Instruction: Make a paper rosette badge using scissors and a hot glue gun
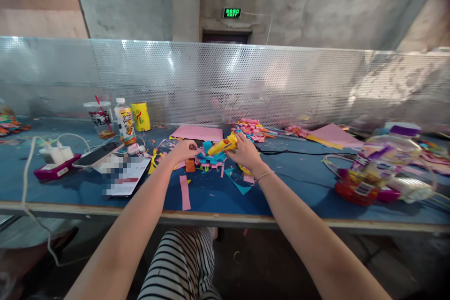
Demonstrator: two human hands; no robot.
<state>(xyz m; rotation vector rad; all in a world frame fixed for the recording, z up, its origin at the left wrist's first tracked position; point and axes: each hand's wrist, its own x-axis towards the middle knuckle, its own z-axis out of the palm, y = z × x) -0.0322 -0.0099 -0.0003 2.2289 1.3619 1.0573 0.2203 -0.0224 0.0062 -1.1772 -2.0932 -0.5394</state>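
My right hand [248, 153] is wrapped round a yellow glue gun [222, 144], its nozzle pointing left and down at the paper. My left hand [183, 151] has its fingers pinched together at the left edge of a blue and pink cut-paper piece [211, 158], which lies on the blue tabletop. An orange scrap [190, 165] lies just below the left fingers. Nearer me are a pink paper strip [184, 192] and a blue paper triangle [238, 183]. The fingertips of both hands are partly hidden.
A phone [128, 177], purple power strip [58, 167], drink bottle [125, 122], plastic cup [100, 119] and yellow can [141, 117] stand left. Behind are pink paper [198, 132] and a paper-loop pile [249, 129]. A large bottle [393, 150] and black cord [291, 152] are right.
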